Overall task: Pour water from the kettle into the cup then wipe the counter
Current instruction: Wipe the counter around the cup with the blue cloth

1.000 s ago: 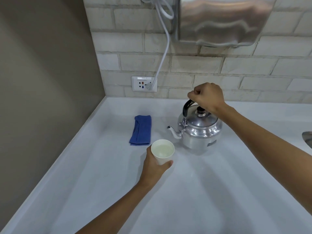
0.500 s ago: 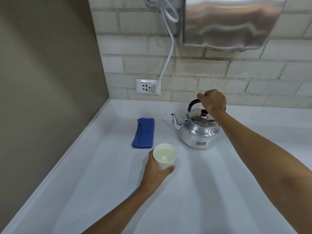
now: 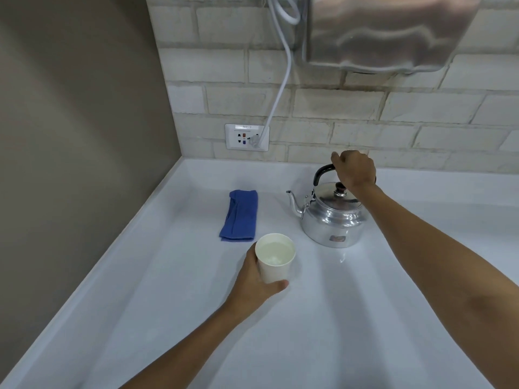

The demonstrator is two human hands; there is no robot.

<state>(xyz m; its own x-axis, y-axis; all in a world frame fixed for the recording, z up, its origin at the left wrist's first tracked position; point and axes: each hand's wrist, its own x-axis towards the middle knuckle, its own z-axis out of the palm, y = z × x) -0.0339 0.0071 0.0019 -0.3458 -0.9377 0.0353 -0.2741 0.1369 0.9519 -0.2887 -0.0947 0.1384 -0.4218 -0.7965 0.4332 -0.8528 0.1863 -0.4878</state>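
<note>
A shiny metal kettle (image 3: 332,220) stands upright on the white counter (image 3: 323,332), spout pointing left. My right hand (image 3: 355,171) is closed around its black handle from above. A white paper cup (image 3: 275,258) with water in it stands on the counter in front of the kettle's spout, and my left hand (image 3: 254,279) wraps around its left side. A folded blue cloth (image 3: 240,216) lies flat on the counter just behind the cup, to the kettle's left.
A brown wall borders the counter on the left. On the brick back wall sit a power socket (image 3: 247,137) with a white cable (image 3: 279,91) plugged in and a steel box (image 3: 390,32) above the kettle. A small wet spot (image 3: 342,259) lies before the kettle.
The kettle has gone from tilted, spout low near the cup, to upright and farther back on the counter. My left hand and the cup have stayed where they were.
</note>
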